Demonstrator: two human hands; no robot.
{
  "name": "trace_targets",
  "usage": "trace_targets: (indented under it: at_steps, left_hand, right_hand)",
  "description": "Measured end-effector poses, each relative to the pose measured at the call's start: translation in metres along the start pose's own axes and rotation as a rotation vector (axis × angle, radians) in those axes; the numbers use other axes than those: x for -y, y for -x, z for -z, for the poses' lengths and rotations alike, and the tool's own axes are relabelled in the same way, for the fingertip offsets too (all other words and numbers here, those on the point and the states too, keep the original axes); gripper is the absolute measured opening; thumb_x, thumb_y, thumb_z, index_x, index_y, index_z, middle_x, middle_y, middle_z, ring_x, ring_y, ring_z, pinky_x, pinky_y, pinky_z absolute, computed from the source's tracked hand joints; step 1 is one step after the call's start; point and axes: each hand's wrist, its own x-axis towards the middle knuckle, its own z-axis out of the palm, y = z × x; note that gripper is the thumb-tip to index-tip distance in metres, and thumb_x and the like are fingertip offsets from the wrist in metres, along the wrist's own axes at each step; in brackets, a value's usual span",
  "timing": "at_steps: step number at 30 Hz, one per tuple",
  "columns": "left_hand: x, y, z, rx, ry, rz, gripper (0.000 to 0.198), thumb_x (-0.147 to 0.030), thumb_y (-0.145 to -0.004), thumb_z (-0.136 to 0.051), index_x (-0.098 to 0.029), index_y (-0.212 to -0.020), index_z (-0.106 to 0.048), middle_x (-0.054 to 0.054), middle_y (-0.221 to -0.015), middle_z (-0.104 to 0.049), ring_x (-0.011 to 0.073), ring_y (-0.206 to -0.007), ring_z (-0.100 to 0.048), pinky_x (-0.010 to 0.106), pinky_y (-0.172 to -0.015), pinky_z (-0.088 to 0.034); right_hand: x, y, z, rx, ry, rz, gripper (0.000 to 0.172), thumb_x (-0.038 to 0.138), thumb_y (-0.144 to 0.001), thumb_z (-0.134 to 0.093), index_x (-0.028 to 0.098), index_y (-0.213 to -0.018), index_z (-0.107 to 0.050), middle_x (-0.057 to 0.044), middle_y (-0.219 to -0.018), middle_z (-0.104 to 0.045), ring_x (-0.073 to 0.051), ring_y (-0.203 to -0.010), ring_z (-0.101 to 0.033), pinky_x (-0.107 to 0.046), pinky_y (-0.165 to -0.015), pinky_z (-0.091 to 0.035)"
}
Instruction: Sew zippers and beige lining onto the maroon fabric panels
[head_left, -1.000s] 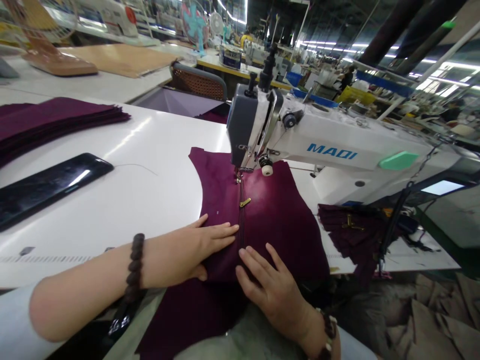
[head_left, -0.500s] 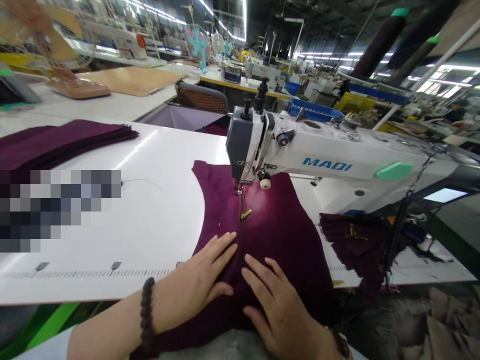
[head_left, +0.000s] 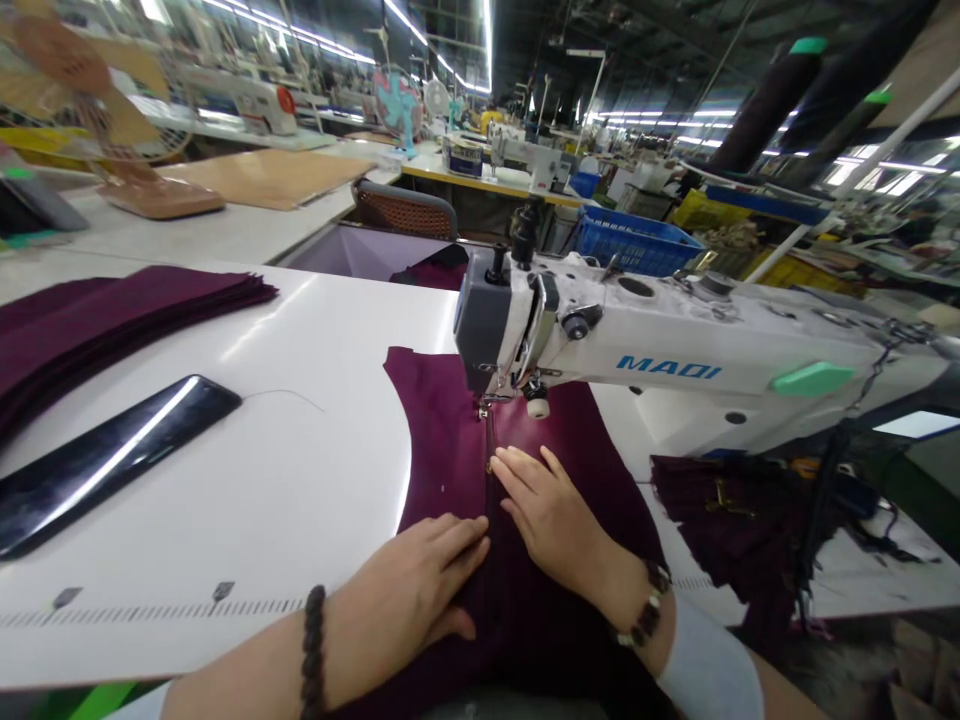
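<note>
A maroon fabric panel [head_left: 442,440] lies flat under the needle and presser foot [head_left: 484,410] of a white sewing machine [head_left: 667,340]. A dark zipper [head_left: 490,500] runs down it toward me from the foot. My left hand [head_left: 409,590] rests open on the panel, its fingertips at the zipper's left edge. Further up and to the right, my right hand [head_left: 551,510] lies on the cloth with fingers stretched out. Its fingertips touch the zipper beside the brass slider [head_left: 489,466], covering most of the pull tab. The right thumb is hidden.
A stack of maroon pieces [head_left: 135,310] and a glossy black flat object [head_left: 112,460] lie on the white table [head_left: 330,480] at left. More maroon cloth with brass zipper pulls [head_left: 731,500] sits right of the machine. A blue crate [head_left: 637,240] stands behind.
My right hand has moved up the panel to the zipper slider, covering the pull tab. My left hand stays on the cloth left of the zipper. The camera view has tilted up slightly.
</note>
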Motion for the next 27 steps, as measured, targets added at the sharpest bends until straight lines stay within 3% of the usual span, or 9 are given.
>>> trace_targets:
  at_steps: [5,10,20,27]
  left_hand:
    - [0.005,0.001,-0.019,-0.081,-0.069,-0.062,0.066,-0.052,-0.068,-0.064,-0.007,-0.115,-0.056,0.018,-0.118,-0.056,0.0326,-0.108,-0.052,0.047,-0.093,-0.044]
    - [0.007,0.004,-0.031,-0.084,-0.070,-0.082,0.066,-0.053,-0.072,-0.061,-0.008,-0.119,-0.053,0.017,-0.123,-0.052,0.0303,-0.113,-0.050,0.041,-0.098,-0.041]
    - [0.017,0.001,-0.034,-0.098,-0.116,-0.112,0.063,-0.046,-0.073,-0.065,-0.004,-0.118,-0.052,0.020,-0.125,-0.050,0.0306,-0.115,-0.048,0.039,-0.099,-0.040]
    - [0.030,-0.006,-0.027,-0.108,-0.060,-0.055,0.058,-0.042,-0.077,-0.063,-0.010,-0.123,-0.048,0.016,-0.131,-0.045,0.0284,-0.122,-0.041,0.038,-0.103,-0.037]
  right_hand:
    - [-0.001,0.004,-0.003,-0.015,0.034,0.022,0.040,0.010,-0.088,-0.034,0.014,-0.127,-0.043,-0.009,-0.125,-0.049,-0.020,-0.120,-0.040,-0.048,-0.101,-0.032]
    - [0.007,0.006,-0.006,-0.028,0.106,-0.021,0.039,0.014,-0.088,-0.038,0.013,-0.126,-0.045,-0.011,-0.125,-0.049,-0.024,-0.120,-0.040,-0.051,-0.100,-0.034]
    - [0.008,-0.001,-0.008,-0.005,0.070,-0.097,0.042,0.015,-0.087,-0.038,0.010,-0.128,-0.042,-0.013,-0.127,-0.045,-0.024,-0.122,-0.036,-0.049,-0.103,-0.031]
    - [0.004,-0.017,-0.015,-0.077,0.052,-0.134,0.043,0.014,-0.086,-0.038,0.008,-0.128,-0.041,-0.016,-0.122,-0.046,-0.025,-0.121,-0.036,-0.049,-0.103,-0.030]
